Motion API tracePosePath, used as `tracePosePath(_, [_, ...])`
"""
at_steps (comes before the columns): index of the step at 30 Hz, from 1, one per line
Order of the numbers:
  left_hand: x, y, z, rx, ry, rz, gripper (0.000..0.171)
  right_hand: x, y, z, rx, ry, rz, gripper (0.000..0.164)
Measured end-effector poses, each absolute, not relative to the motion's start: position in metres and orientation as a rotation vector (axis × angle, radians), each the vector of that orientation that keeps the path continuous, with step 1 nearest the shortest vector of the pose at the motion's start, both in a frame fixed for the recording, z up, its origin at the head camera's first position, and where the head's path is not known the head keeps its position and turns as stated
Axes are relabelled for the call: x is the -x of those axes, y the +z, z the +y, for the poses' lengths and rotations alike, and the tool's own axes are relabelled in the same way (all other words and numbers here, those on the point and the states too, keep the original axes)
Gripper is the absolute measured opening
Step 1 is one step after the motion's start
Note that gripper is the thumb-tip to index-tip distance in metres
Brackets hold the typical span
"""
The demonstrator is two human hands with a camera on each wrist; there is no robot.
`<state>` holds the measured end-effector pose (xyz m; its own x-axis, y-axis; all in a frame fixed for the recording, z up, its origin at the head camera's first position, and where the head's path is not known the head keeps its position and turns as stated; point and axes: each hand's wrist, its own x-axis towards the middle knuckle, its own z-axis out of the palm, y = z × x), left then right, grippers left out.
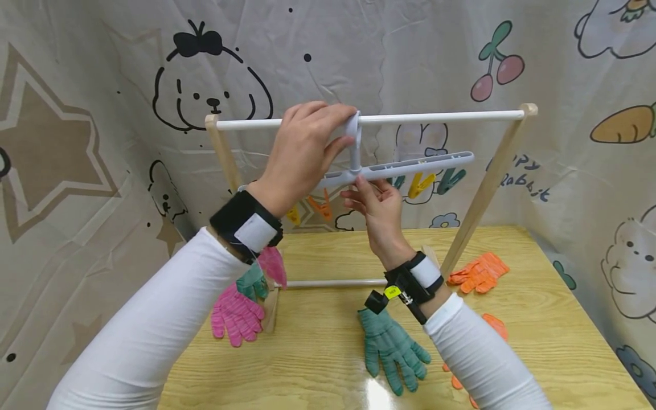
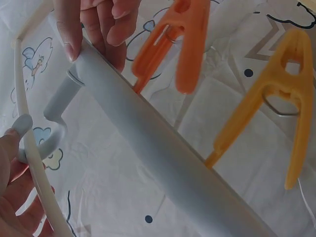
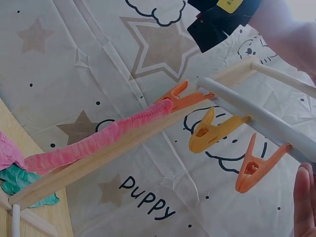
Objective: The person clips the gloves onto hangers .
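A grey clip hanger [image 1: 420, 165] hangs by its hook [image 1: 355, 136] at the white rod [image 1: 435, 118] of a wooden-legged rack. My left hand [image 1: 302, 145] holds the hook at the rod, with fingers over its top. Just below, my right hand [image 1: 381, 213] pinches the hanger's bar between thumb and fingers near the hook's base. Orange [image 2: 173, 44] and yellow clothespins [image 2: 281, 94] dangle from the bar in the left wrist view. One pink glove [image 3: 113, 131] hangs from an orange clothespin [image 3: 185, 98] at the bar's end in the right wrist view.
On the wooden table [image 1: 318, 330] lie a green glove [image 1: 394, 347] at the front, an orange glove [image 1: 479, 272] by the rack's right leg [image 1: 479, 199], more orange pieces beside my right sleeve, and a pink glove [image 1: 237, 314] with a green one [image 1: 252, 283] at left. A patterned curtain stands behind.
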<state>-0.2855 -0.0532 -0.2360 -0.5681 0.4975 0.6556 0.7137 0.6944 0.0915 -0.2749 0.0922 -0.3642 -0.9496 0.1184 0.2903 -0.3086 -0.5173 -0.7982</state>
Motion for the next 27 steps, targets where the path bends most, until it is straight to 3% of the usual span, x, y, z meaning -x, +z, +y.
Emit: tracePosePath(27, [0.2849,-0.2344,-0.0448,0.889,-0.429,-2.306,0.043,0.2754,-0.3658,0.0826,-0.199,2.407,-1.313,0.011])
